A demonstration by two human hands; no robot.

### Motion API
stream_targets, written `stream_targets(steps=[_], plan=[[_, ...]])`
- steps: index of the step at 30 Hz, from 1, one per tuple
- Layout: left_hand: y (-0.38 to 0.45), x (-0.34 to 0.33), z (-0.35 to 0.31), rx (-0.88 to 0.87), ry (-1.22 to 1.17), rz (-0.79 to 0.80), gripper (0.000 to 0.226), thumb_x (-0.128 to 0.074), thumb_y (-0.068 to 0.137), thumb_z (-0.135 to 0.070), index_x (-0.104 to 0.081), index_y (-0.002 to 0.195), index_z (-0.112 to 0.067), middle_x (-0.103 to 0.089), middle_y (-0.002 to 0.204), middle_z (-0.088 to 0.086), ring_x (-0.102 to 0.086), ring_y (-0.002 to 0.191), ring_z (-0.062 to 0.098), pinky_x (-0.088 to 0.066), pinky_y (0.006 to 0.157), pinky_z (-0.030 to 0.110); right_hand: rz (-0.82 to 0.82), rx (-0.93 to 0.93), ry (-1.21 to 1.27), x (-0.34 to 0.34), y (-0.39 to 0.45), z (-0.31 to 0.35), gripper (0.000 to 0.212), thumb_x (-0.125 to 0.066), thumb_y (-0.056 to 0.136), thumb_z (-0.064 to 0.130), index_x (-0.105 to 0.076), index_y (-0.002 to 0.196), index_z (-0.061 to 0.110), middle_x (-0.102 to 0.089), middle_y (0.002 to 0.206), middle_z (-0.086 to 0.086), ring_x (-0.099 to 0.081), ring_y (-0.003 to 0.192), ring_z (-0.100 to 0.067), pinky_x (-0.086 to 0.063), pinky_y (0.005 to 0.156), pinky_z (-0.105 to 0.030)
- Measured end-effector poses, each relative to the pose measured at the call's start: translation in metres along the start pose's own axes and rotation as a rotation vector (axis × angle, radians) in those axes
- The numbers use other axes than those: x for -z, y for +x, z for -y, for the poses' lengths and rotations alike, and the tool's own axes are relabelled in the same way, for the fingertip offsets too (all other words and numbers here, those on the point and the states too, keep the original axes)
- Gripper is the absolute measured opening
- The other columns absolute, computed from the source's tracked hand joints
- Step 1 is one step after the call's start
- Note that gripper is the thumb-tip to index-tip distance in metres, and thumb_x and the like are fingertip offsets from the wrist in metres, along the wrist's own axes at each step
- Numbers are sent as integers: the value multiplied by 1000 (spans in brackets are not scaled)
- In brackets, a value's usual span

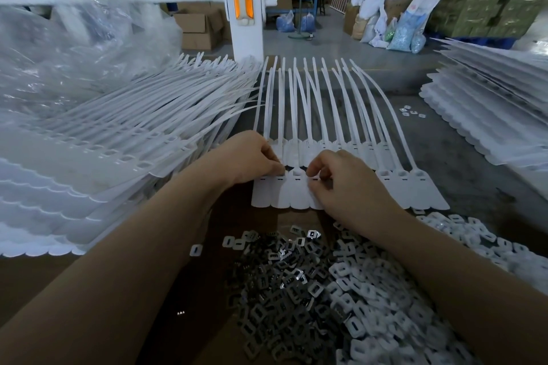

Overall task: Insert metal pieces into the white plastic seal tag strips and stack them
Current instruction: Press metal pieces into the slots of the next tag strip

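Left of the flat seal tag strip [341, 157]: tall stack of white strips [98, 157]. On the strip's near tag row: left hand [252, 157], fingers curled, pinching a tag head; right hand [341, 184], fingertips pinched at the neighbouring slot, held item too small to tell. Nearer than the strip: heap of metal pieces [290, 281]. Right of the strip: another white stack [489, 115].

A grey table [462, 175] carries a row of white tag strips [341, 133], tall stacks of strips left [98, 157] and right [489, 115], brown cardboard [44, 278], metal pieces [284, 278] and white clips [385, 299].
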State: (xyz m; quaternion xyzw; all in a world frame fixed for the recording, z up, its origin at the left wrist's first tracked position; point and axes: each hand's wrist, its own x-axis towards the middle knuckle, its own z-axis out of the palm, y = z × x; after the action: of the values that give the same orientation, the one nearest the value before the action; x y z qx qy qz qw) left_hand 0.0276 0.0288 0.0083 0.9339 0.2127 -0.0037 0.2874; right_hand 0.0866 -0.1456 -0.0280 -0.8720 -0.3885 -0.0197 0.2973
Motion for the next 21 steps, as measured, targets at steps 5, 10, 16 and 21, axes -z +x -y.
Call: stream_targets(steps=[5,10,16,21], plan=[[2,-3,3,69,-12,-38,22,-78,81,-37,-63,69,-26,-62,79,-9,-53,75,3,-34,56,21,1,0,-6,-2,0,0,11,-59,93,26,-61,104,25,-52,98,5,-53,97,-13,-46,84,-29],[2,-3,5,105,-82,-48,21,-82,76,-36,-68,68,-21,-66,74,-7,-57,73,5,-37,55,23,1,-1,-1,-1,-1,0,9,-59,93,25,-60,102,25,-53,99,5,-53,98,-13,-47,86,-31],[6,-6,5,140,-87,-46,22,-82,75,-37,-68,67,-22,-66,74,-6,-57,75,6,-35,55,23,-1,2,3,-2,-1,-1,10,-59,93,24,-60,103,24,-54,99,4,-53,98,-13,-46,83,-28],[5,-5,6,137,-84,-51,24,-82,75,-39,-68,64,-22,-65,70,-7,-56,71,5,-34,54,23,6,-3,6,-2,0,0,10,-59,93,24,-60,103,24,-55,99,4,-53,99,-14,-48,86,-31]])
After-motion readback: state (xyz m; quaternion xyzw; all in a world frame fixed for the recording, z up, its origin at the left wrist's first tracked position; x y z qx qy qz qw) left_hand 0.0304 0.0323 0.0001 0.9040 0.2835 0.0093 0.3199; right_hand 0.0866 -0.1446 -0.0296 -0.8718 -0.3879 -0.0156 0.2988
